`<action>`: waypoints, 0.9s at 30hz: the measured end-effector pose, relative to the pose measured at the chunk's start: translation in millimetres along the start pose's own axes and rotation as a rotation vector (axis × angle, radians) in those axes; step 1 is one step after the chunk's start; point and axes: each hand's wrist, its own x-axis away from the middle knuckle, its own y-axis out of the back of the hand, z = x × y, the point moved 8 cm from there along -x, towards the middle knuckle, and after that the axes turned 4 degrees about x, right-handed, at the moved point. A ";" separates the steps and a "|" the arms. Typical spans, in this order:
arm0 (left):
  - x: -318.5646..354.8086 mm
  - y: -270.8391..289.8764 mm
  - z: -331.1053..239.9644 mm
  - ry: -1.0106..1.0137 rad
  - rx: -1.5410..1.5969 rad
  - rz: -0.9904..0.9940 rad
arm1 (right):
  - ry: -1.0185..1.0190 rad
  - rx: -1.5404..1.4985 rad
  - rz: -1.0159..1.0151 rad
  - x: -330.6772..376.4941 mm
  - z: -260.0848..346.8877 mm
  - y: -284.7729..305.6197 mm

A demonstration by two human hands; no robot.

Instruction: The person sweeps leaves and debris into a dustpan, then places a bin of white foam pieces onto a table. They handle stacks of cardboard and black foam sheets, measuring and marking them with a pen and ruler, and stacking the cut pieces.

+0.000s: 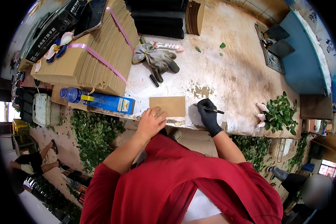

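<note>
A small rectangular piece of brown cardboard (172, 106) lies flat near the front edge of the worn table (227, 74). My bare left hand (153, 120) rests on its lower left part, fingers laid out over it. To the right of the card, my right hand (209, 116) wears a black glove and is closed around a black marker pen (217, 111). The pen's tip sits over the table, apart from the card. Beyond the card lie a black pen cap (154, 80) and a grey work glove (160, 61).
At left stands a strapped stack of cardboard (100, 48), with a phone (91, 16) on top. A blue tape dispenser (112, 103) and a plastic bottle (71, 95) lie before it. Pink roses (278, 115) sit at right, near a blue panel (302, 56). Two people are behind.
</note>
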 end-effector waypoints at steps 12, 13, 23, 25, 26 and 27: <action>-2.4 -10.8 3.2 -0.101 -0.136 -0.034 | -0.060 -0.107 0.071 4.8 -2.1 -5.7; -1.6 -10.8 3.6 -0.101 -0.139 -0.033 | -0.069 -0.107 0.073 5.0 -2.8 -5.3; -1.6 -11.1 3.3 -0.096 -0.159 -0.053 | -0.090 -0.176 0.107 5.5 -5.6 -7.4; -0.8 -11.8 4.2 -0.096 -0.156 -0.054 | -0.111 -0.180 0.102 6.2 -6.0 -7.7; -1.5 -11.0 3.5 -0.107 -0.153 -0.062 | -0.114 -0.184 0.103 6.7 -6.5 -7.8; -2.0 -10.2 2.7 -0.118 -0.150 -0.071 | -0.117 -0.188 0.105 7.1 -7.0 -7.7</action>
